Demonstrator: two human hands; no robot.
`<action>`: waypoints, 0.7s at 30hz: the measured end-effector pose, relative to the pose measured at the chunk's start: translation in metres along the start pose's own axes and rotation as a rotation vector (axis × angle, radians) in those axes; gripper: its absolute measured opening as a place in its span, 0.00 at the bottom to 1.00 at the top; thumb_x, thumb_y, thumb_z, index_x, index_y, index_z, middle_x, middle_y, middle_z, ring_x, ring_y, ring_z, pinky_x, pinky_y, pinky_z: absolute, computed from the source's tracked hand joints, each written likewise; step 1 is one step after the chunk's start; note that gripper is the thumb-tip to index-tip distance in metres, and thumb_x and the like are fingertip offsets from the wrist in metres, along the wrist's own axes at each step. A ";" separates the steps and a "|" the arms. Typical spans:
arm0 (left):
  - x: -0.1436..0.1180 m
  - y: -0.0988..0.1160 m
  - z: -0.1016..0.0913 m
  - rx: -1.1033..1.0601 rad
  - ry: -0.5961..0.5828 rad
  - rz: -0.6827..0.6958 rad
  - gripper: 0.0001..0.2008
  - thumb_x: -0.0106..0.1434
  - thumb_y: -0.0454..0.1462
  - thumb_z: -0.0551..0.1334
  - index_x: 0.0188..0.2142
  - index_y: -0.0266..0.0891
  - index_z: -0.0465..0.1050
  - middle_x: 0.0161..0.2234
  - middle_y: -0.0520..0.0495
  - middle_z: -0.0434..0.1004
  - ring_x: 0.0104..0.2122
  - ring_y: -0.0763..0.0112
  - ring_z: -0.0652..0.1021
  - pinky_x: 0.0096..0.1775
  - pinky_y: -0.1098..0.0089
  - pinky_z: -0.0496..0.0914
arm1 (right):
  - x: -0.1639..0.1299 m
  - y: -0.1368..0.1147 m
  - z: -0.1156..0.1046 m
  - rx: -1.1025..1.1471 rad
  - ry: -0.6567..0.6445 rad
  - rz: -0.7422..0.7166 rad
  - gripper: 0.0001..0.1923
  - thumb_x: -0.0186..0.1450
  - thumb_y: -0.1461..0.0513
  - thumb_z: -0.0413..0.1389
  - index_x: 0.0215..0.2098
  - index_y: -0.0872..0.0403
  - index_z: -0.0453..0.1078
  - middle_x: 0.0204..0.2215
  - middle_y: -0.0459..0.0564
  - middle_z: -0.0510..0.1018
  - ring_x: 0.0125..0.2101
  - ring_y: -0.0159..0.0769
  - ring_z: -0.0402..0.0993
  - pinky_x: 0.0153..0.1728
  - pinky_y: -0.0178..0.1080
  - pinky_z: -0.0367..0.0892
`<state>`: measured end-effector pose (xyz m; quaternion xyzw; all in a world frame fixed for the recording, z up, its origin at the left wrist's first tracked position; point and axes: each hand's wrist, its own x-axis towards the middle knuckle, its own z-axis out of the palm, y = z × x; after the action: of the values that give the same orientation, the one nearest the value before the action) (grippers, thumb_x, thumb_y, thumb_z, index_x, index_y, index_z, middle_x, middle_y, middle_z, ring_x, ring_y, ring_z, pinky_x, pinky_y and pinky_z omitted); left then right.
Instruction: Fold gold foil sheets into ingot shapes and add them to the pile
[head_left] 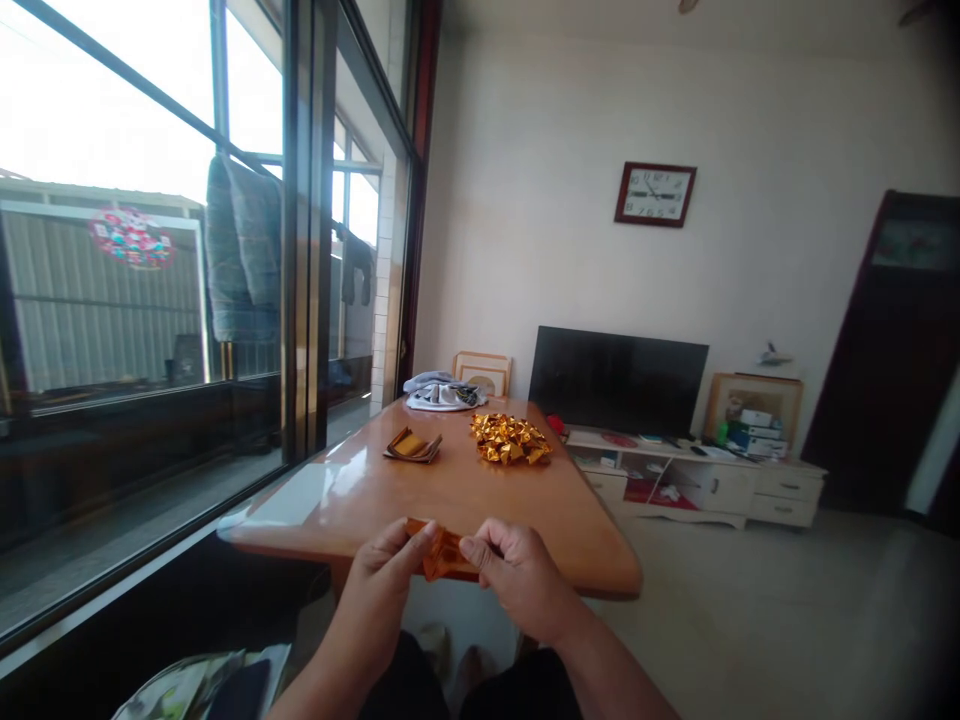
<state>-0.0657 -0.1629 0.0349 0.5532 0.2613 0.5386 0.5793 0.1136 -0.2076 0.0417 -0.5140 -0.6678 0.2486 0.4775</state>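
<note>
Between my hands, at the near edge of the wooden table [375,500], is a piece of shiny orange-gold foil paper [444,556], partly folded or creased. My left hand [388,565] pinches its left end between thumb and fingers. At its right end, the thumb and curled fingers of my right hand [510,565] grip it. Farther along the table lies a heap of folded gold foil pieces [511,440]. Left of that heap, a small stack of flat gold foil sheets [412,445] rests on a darker wrapper.
Folded clothes [444,392] lie at the table's far end. A large window [135,300] runs along the left. Beyond the table stand a television [616,380] and a low white cabinet [720,490]. A bag [210,685] is at lower left.
</note>
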 end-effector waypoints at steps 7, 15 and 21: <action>0.004 -0.006 -0.006 -0.081 -0.065 -0.030 0.13 0.64 0.47 0.66 0.35 0.38 0.80 0.31 0.47 0.80 0.30 0.66 0.76 0.38 0.69 0.70 | -0.003 0.006 -0.005 -0.013 -0.074 -0.022 0.23 0.73 0.46 0.49 0.32 0.54 0.72 0.26 0.46 0.77 0.29 0.33 0.71 0.32 0.35 0.64; 0.007 -0.014 -0.008 -0.104 0.029 -0.027 0.15 0.61 0.47 0.67 0.29 0.36 0.78 0.27 0.46 0.77 0.29 0.65 0.75 0.34 0.69 0.69 | -0.002 0.018 -0.007 -0.037 -0.054 0.025 0.24 0.72 0.45 0.50 0.29 0.54 0.70 0.22 0.44 0.74 0.24 0.31 0.66 0.27 0.34 0.60; 0.005 -0.011 -0.009 -0.024 0.034 -0.018 0.16 0.62 0.49 0.66 0.30 0.37 0.79 0.31 0.45 0.80 0.33 0.62 0.77 0.38 0.68 0.71 | -0.003 0.020 -0.009 -0.008 -0.057 0.044 0.25 0.71 0.44 0.50 0.27 0.54 0.68 0.22 0.44 0.74 0.24 0.31 0.67 0.29 0.34 0.62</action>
<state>-0.0686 -0.1527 0.0238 0.5345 0.2694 0.5458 0.5864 0.1305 -0.2052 0.0276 -0.5232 -0.6708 0.2709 0.4504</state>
